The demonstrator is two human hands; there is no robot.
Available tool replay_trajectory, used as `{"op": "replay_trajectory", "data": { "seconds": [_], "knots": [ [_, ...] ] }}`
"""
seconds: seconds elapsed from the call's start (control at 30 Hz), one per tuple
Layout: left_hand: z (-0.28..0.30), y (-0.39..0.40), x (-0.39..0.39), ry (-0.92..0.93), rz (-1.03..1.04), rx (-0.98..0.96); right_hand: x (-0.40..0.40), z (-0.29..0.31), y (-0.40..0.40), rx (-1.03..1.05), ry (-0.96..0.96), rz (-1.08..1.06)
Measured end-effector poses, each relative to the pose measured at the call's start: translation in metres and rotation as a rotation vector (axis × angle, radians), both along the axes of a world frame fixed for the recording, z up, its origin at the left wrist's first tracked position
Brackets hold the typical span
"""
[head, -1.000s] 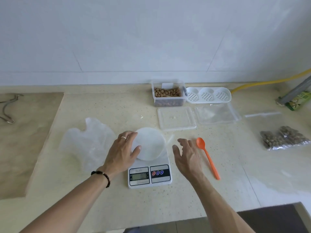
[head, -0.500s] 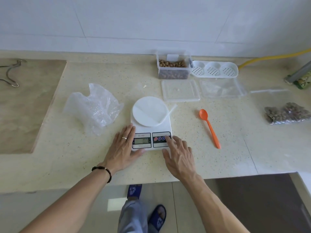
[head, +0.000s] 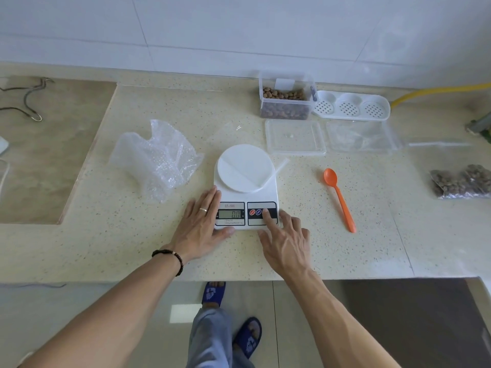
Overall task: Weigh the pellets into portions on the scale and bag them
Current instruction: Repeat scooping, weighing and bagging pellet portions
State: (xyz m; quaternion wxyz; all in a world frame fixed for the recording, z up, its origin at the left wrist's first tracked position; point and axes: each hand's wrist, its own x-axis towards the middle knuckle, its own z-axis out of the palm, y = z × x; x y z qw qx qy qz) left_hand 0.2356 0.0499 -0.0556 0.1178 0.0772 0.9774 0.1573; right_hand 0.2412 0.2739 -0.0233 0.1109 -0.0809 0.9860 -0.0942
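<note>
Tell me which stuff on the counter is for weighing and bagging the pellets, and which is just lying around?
For the job:
white digital scale
clear plastic tub of brown pellets
orange plastic spoon
filled clear bag of pellets
empty clear bags
left hand and right hand at the scale

Just lying about:
crumpled bubble wrap
white three-hole tray
clear tub lid
yellow hose

Speckled counter (head: 318, 251) bears scale (head: 245, 197), spoon (head: 338, 197), perhaps bags (head: 462, 181).
</note>
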Motion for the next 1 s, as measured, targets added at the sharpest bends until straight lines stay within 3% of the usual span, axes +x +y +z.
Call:
{"op": "replay_trajectory", "data": {
  "seconds": [0.3,0.57,0.8,1.0],
  "knots": [
    [0.002,-0.001,-0.001,-0.018,-0.012,0.009,-0.001,0.003,0.001,0.030,-0.040,0.027],
    [0.024,0.000,0.003,-0.011,-0.007,0.019,-0.007,0.017,0.018,-0.157,-0.050,-0.026],
    [0.058,0.042,-0.051,0.218,-0.152,0.043,-0.044,0.036,0.076,-0.334,0.077,-0.463],
    [0.059,0.111,-0.098,0.203,-0.356,0.065,-0.061,0.033,0.131,-0.419,0.044,-0.825]
  ]
}}
